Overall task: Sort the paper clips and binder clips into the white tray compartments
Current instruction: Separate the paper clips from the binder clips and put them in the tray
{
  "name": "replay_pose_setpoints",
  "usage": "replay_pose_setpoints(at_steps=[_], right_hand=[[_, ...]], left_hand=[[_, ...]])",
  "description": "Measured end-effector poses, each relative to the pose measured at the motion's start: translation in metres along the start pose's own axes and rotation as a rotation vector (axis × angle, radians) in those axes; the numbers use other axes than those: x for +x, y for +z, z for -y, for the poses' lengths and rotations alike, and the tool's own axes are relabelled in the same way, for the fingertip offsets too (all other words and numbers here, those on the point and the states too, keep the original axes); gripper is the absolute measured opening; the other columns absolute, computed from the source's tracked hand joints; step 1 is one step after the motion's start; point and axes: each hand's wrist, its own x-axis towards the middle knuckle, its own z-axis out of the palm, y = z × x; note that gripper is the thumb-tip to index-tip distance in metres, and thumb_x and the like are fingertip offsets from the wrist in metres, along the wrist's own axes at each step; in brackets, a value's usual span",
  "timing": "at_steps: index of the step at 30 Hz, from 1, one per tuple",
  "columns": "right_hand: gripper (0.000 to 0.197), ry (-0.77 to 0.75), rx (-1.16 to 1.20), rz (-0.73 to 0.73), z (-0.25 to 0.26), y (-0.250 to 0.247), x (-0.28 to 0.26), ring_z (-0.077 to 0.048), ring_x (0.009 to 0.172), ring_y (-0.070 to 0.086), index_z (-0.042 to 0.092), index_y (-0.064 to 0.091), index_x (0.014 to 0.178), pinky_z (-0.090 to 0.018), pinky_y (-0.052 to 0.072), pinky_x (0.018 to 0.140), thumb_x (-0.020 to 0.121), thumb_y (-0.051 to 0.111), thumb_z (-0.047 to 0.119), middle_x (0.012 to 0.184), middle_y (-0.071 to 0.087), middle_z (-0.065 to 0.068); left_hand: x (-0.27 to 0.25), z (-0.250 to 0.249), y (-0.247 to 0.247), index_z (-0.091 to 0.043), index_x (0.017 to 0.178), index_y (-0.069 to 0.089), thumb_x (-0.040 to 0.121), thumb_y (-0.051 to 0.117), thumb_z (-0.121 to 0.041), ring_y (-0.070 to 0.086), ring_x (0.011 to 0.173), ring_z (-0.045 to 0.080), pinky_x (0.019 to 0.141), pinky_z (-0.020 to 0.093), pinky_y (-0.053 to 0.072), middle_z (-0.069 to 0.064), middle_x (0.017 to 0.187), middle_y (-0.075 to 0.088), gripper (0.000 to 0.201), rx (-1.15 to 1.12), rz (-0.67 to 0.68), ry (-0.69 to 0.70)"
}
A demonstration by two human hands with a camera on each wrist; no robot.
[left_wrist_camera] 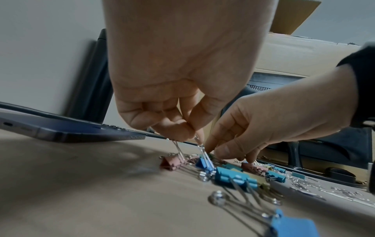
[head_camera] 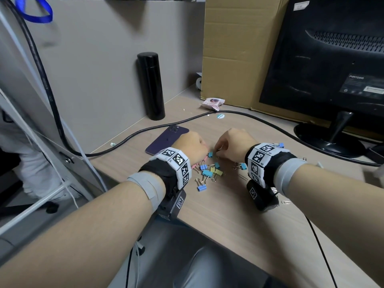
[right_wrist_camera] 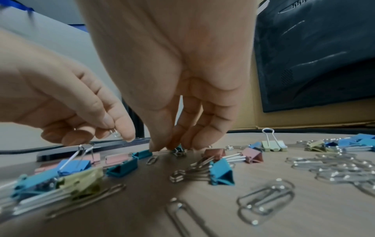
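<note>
Several coloured binder clips (head_camera: pixel 209 171) lie in a loose pile on the wooden desk (head_camera: pixel 218 215), with silver paper clips (right_wrist_camera: pixel 265 200) scattered to the right. My left hand (left_wrist_camera: pixel 190 136) pinches the upright wire handle of a blue binder clip (left_wrist_camera: pixel 205 163); a pink clip (left_wrist_camera: pixel 170 162) beside it also has a wire reaching up to those fingers. My right hand (right_wrist_camera: pixel 166 147) points down at the far side of the pile, thumb and fingers pinching a small teal binder clip (right_wrist_camera: pixel 178 150). No white tray shows in any view.
A purple phone (head_camera: pixel 166 140) lies just left of my left hand. A black cable (head_camera: pixel 207 115) crosses the desk behind the hands. A black flask (head_camera: pixel 150 86), a cardboard box (head_camera: pixel 239 48) and a monitor (head_camera: pixel 332 59) on its round stand (head_camera: pixel 328 140) stand at the back.
</note>
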Motion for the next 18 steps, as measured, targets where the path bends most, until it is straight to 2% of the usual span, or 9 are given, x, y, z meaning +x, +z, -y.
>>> replay_pose_setpoints(at_steps=[2, 4, 6, 8, 10, 11, 14, 18], right_hand=[[0.021, -0.009, -0.020, 0.012, -0.0005, -0.0004, 0.0015, -0.016, 0.091, 0.066, 0.026, 0.081, 0.101, -0.028, 0.055, 0.077, 0.083, 0.082, 0.036, 0.097, 0.075, 0.005], [0.024, -0.006, -0.035, 0.022, -0.0017, -0.0015, 0.0017, -0.017, 0.090, 0.067, 0.026, 0.080, 0.096, -0.031, 0.058, 0.080, 0.078, 0.086, 0.041, 0.094, 0.074, 0.005], [0.020, 0.016, -0.030, 0.024, -0.0034, -0.0027, 0.0022, -0.017, 0.087, 0.068, 0.028, 0.077, 0.088, -0.030, 0.058, 0.076, 0.076, 0.088, 0.039, 0.092, 0.074, 0.005], [0.016, 0.036, -0.023, 0.031, -0.0040, -0.0026, 0.0021, -0.016, 0.085, 0.069, 0.030, 0.074, 0.080, -0.027, 0.056, 0.073, 0.077, 0.088, 0.036, 0.089, 0.076, 0.004], [0.014, 0.056, -0.027, 0.035, -0.0033, -0.0017, 0.0020, -0.017, 0.086, 0.070, 0.029, 0.075, 0.079, -0.026, 0.054, 0.071, 0.078, 0.087, 0.035, 0.088, 0.076, 0.003], [0.013, 0.064, -0.029, 0.039, -0.0032, -0.0014, 0.0019, -0.017, 0.086, 0.070, 0.028, 0.077, 0.080, -0.026, 0.053, 0.070, 0.079, 0.087, 0.035, 0.088, 0.076, 0.003], [0.011, 0.095, -0.037, 0.079, -0.0026, -0.0018, 0.0015, -0.017, 0.085, 0.069, 0.025, 0.081, 0.088, -0.025, 0.050, 0.068, 0.081, 0.084, 0.034, 0.090, 0.077, 0.002], [0.009, 0.094, -0.009, 0.134, -0.0035, -0.0044, -0.0036, -0.016, 0.088, 0.068, 0.027, 0.081, 0.092, -0.023, 0.048, 0.064, 0.086, 0.078, 0.034, 0.094, 0.077, 0.003]], left_hand=[[0.0009, -0.0002, -0.0009, -0.006, 0.095, 0.079, 0.082, 0.047, -0.014, 0.058, 0.061, 0.024, 0.061, 0.034, 0.048, 0.015, 0.093, 0.079, 0.035, 0.001, 0.002, -0.003], [0.0009, -0.0012, -0.0017, -0.019, 0.083, 0.074, 0.078, 0.046, -0.015, 0.055, 0.062, 0.022, 0.062, 0.034, 0.046, 0.011, 0.084, 0.077, 0.029, 0.015, 0.017, 0.001], [-0.0004, -0.0015, -0.0034, -0.029, 0.080, 0.063, 0.079, 0.046, -0.013, 0.051, 0.062, 0.021, 0.061, 0.034, 0.045, 0.003, 0.079, 0.066, 0.023, 0.036, 0.023, 0.003], [-0.0012, 0.0008, -0.0049, -0.024, 0.082, 0.071, 0.083, 0.049, -0.012, 0.054, 0.061, 0.023, 0.061, 0.036, 0.051, -0.001, 0.083, 0.070, 0.025, 0.033, 0.014, 0.000], [-0.0007, 0.0037, -0.0063, -0.010, 0.093, 0.079, 0.085, 0.051, -0.012, 0.062, 0.062, 0.026, 0.067, 0.039, 0.060, 0.007, 0.092, 0.079, 0.029, 0.030, -0.002, 0.007], [0.0001, 0.0049, -0.0065, -0.009, 0.096, 0.079, 0.086, 0.052, -0.012, 0.068, 0.066, 0.026, 0.072, 0.041, 0.062, 0.008, 0.096, 0.079, 0.029, 0.028, -0.004, 0.006], [-0.0015, 0.0050, -0.0071, -0.018, 0.096, 0.081, 0.089, 0.053, -0.009, 0.075, 0.078, 0.026, 0.079, 0.042, 0.064, 0.000, 0.098, 0.078, 0.030, 0.028, 0.002, 0.014], [-0.0036, 0.0034, -0.0079, -0.022, 0.092, 0.080, 0.089, 0.052, -0.008, 0.074, 0.080, 0.026, 0.078, 0.041, 0.064, 0.000, 0.098, 0.078, 0.031, 0.018, -0.006, 0.029]])
